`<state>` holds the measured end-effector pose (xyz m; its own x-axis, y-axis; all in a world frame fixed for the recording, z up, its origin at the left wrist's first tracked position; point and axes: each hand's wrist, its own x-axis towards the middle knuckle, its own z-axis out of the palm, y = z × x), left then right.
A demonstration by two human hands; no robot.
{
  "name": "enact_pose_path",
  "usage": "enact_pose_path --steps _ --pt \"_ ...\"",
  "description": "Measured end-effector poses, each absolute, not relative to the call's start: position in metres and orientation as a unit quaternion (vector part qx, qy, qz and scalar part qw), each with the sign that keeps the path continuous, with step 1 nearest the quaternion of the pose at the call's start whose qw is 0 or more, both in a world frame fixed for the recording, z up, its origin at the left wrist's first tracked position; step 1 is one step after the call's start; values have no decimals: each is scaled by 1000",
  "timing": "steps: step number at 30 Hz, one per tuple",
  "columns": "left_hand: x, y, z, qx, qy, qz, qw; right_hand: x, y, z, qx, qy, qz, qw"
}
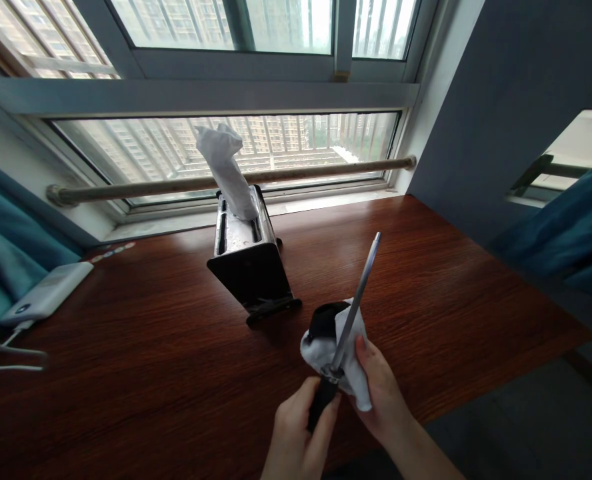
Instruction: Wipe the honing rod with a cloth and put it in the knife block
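A sharpening steel [359, 300], a long grey metal rod with a black handle, points up and away over the table. My left hand [303, 423] is closed around its handle [321, 402]. White cloth [359, 373] is gripped in my right hand [381, 383], bunched behind and beside the rod. A black patch [326, 320] shows within the cloth's folds; I cannot tell whether it is part of the cloth or a separate thing. Beyond my hands stands a black and silver slotted holder [253, 277]. An upright white cloth bundle [229, 170] rises from its top; whatever is inside is hidden.
The brown wooden table [451, 287] runs up to the window. A metal rail [306, 175] crosses behind the holder. At left lie a white power bank [53, 290] and its white cable [6, 350]. Blue curtains [6, 233] hang at the left, more fabric at right.
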<state>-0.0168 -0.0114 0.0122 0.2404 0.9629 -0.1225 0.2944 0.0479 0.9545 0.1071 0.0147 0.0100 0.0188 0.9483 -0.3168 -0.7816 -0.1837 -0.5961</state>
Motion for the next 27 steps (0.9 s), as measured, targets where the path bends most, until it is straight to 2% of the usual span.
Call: enact_pose_path --steps 4,7,12,19,27 --pt "-16 -11 15 569 527 364 515 112 17 6 -316 -109 683 650" --pt "-20 -8 15 566 538 364 508 115 12 4 -329 -149 694 623" --pt "-25 0 11 677 494 321 440 108 8 1 -368 -195 672 612" --pt "-19 -4 10 716 477 249 445 104 28 7 -437 -143 567 683" --pt "-17 -21 6 667 498 268 484 172 57 34 -435 -118 435 780"
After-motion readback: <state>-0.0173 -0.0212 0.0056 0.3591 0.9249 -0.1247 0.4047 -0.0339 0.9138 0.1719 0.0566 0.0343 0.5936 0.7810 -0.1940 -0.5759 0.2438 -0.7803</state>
